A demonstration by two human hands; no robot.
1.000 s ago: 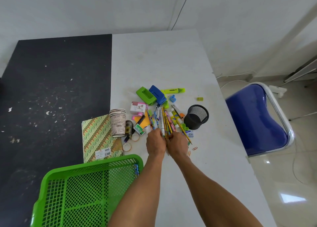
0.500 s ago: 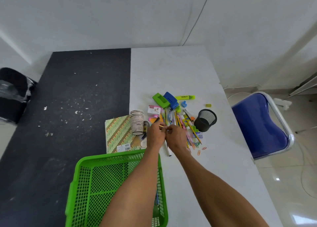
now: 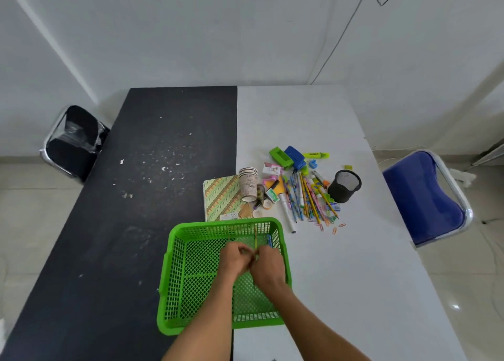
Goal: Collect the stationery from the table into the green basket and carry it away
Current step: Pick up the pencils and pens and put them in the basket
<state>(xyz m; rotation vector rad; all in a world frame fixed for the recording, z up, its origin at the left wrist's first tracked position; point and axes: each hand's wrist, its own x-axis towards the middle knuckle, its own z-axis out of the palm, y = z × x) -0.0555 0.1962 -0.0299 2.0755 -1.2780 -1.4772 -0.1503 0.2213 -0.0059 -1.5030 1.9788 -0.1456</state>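
The green basket point(image 3: 174, 254) sits on the table's near middle, across the black and white halves. Both hands are together above its inside. My left hand point(image 3: 234, 259) and my right hand point(image 3: 268, 266) pinch a thin yellow pencil point(image 3: 255, 239) whose far end points at the basket's far wall. A blue pen point(image 3: 269, 240) lies inside by the right wall. The remaining stationery lies beyond the basket: a bundle of pencils point(image 3: 305, 201), a white marker point(image 3: 287, 216), a patterned notebook point(image 3: 219, 197), a green punch point(image 3: 279, 154), a blue stapler point(image 3: 294, 156) and a highlighter point(image 3: 316, 155).
A black mesh pen cup point(image 3: 344, 186) and stacked paper cups point(image 3: 248, 182) stand in the pile, with loose paper clips point(image 3: 334, 227) nearby. A blue chair point(image 3: 422, 197) is at the table's right, a black chair point(image 3: 72, 139) at the far left. White walls enclose the corner.
Both hands have pulled back from the pile with a pencil and now hover over the basket. The camera view has tilted up and drawn back.
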